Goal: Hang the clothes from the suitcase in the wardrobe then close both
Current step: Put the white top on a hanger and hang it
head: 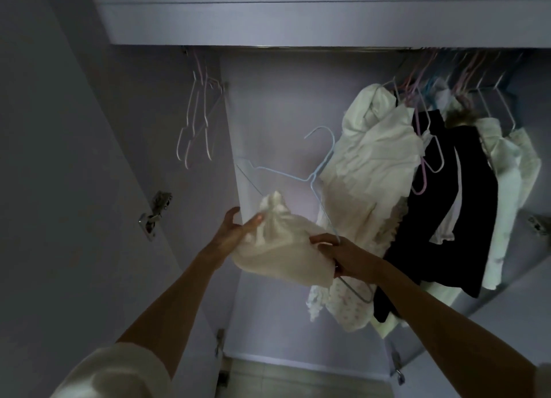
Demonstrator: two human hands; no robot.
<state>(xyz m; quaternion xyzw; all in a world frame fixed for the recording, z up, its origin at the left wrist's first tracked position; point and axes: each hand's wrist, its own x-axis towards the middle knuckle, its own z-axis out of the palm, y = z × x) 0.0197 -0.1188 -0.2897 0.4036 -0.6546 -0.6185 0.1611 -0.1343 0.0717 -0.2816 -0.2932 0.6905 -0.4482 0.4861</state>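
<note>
Cream garment [277, 245], bunched, held in front of the open wardrobe [277, 105], below and to the left of the hanging clothes. Pale blue wire hanger [293, 177] partly inside the garment: one shoulder of the hanger runs into the cloth, the hook points up toward the rail [298, 48], and the lower bar emerges beneath the garment on the side of the hanging clothes.

Left hand [235, 227]: fingers curled round the upper edge of the garment, thumb spread away from it, on the side far from the hanging clothes. Right hand [343, 257]: fingers closed, pinching garment and hanger wire together, just beside the hanging clothes.

Hanging clothes on the rail: a white shirt [375, 153] nearest the garment, then a black item [459, 206], then further white pieces [512, 171], on pink and white hangers. Empty hangers [196, 123] hang at the opposite end of the rail, well apart from the hanging clothes. A shelf [298, 15] lies directly above the rail. A door hinge [155, 215] sits on the wardrobe side beyond the empty hangers.
</note>
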